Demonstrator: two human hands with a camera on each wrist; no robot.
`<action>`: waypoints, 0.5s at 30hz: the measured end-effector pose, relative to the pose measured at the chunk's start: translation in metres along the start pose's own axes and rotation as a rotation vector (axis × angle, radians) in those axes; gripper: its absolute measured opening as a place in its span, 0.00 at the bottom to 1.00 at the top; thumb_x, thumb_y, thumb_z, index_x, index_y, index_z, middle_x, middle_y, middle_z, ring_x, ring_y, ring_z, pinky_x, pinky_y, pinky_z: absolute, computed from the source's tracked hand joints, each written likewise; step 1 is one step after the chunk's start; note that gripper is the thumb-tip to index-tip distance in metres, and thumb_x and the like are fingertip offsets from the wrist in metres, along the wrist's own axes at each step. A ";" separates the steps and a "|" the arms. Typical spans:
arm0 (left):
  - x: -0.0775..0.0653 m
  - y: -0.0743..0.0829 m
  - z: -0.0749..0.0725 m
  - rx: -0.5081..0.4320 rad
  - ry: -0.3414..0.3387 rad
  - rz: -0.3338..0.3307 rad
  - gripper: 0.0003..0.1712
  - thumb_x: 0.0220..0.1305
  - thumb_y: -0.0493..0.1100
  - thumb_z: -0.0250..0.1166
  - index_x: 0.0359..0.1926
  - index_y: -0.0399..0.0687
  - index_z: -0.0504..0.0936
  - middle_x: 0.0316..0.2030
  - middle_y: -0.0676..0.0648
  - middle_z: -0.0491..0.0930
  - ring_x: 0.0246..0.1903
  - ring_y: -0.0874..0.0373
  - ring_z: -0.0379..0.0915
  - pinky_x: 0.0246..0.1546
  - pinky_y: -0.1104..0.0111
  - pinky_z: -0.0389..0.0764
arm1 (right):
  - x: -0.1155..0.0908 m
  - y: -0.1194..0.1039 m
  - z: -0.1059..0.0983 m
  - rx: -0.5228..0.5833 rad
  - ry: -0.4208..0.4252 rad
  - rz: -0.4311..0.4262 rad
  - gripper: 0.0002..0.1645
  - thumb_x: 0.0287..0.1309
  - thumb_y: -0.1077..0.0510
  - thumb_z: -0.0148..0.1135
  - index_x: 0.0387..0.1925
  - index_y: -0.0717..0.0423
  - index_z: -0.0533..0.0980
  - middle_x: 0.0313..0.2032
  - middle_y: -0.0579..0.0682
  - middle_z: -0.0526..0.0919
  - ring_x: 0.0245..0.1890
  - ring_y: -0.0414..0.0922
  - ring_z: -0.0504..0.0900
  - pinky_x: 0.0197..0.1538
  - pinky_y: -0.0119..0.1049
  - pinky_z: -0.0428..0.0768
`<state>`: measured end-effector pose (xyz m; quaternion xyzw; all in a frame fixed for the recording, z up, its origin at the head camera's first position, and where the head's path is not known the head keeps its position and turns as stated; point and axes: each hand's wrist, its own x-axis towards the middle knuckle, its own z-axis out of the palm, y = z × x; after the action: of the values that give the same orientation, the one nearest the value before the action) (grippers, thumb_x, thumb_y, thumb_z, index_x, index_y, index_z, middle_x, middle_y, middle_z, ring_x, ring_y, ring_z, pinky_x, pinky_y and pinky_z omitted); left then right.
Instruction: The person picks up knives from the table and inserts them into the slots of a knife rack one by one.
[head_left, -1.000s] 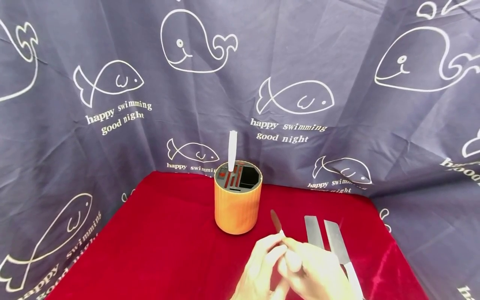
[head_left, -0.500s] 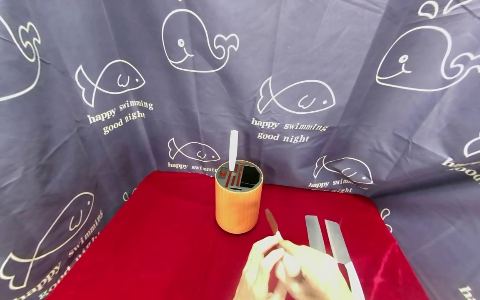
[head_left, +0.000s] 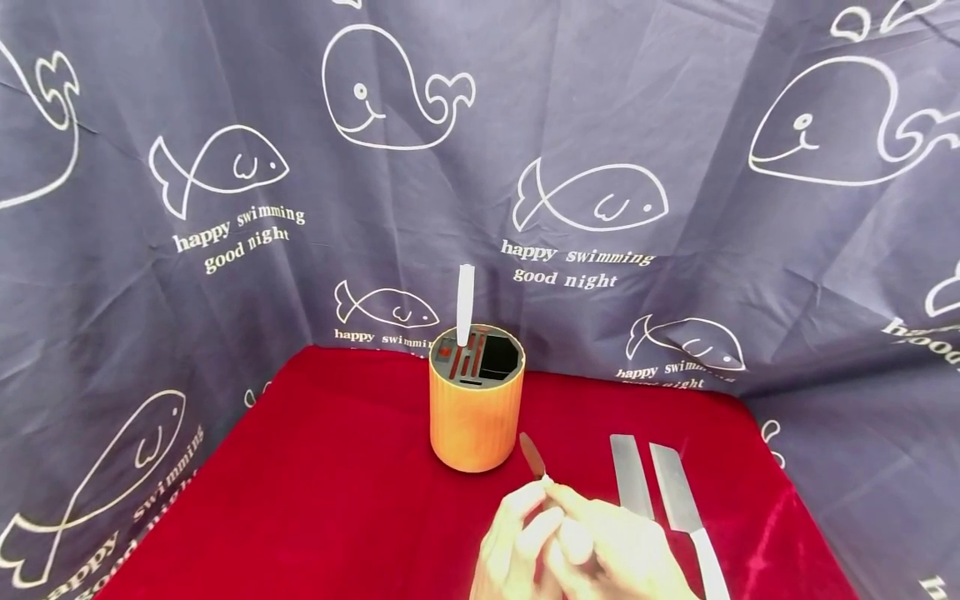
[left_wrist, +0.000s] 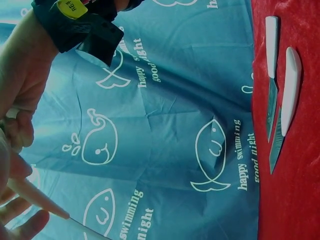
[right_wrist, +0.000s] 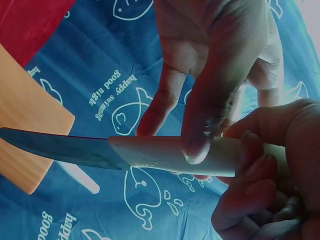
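Note:
Both hands hold one knife (right_wrist: 65, 148), with a slim curved blade and a pale handle. My left hand (head_left: 509, 537) pinches the handle near the blade, its thumb laid along the side in the right wrist view. Around the rear of the handle curl the fingers of my right hand (head_left: 618, 542). In the head view the blade points up and left, its tip beside the foot of an orange round knife block (head_left: 476, 425). A white knife handle (head_left: 465, 304) stands upright from a slot in the block's dark top.
Right of the hands, two knives with broad metal blades, a left one (head_left: 632, 475) and a right one (head_left: 675, 487), lie on the red cloth (head_left: 337, 492). Behind the table hangs a grey-blue curtain (head_left: 420, 200) with whale and fish prints.
Both hands and the knife have shifted slightly left and nearer to me, bringing the blade tip closer to the block in the head view. The block and the lying knives stay put.

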<state>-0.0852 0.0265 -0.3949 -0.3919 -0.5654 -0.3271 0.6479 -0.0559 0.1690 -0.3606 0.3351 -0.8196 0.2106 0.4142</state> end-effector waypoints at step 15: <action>0.000 -0.003 0.002 0.090 0.001 0.040 0.05 0.71 0.34 0.53 0.40 0.37 0.75 0.36 0.36 0.79 0.34 0.52 0.79 0.33 0.73 0.84 | -0.009 0.011 -0.001 0.102 -0.139 0.009 0.32 0.64 0.34 0.60 0.61 0.48 0.78 0.35 0.41 0.88 0.30 0.33 0.82 0.37 0.19 0.79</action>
<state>-0.0887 0.0270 -0.3947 -0.3735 -0.5710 -0.2887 0.6716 -0.0592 0.1810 -0.3682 0.3659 -0.8361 0.2300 0.3379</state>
